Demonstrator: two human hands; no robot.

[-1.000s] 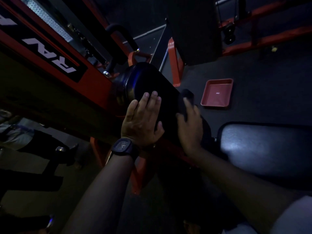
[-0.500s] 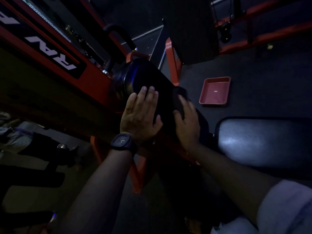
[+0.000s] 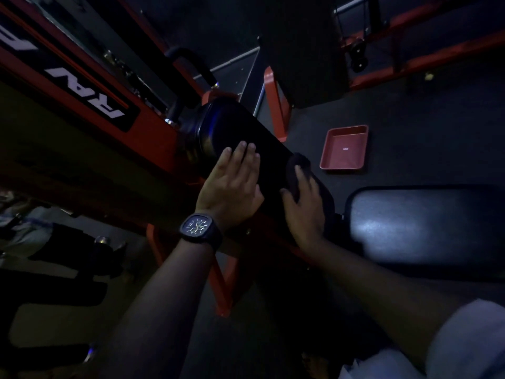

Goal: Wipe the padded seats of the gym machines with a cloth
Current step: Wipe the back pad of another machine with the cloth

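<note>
On roller pad (image 3: 240, 124): cloth (image 3: 294, 172) within curled right hand (image 3: 306, 212), flat left hand (image 3: 232, 187) beside.

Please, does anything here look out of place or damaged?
Only the red tray, lying alone on the floor beyond the roller pad, seems misplaced. No damage is visible, though the light is dim.

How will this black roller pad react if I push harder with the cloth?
It will probably give a little: the roller pad looks cushioned. Being a cylinder on the red frame, it may turn under the cloth; the left hand lies flat on it, likely steadying it. Its sheen suggests a slick cover.
</note>
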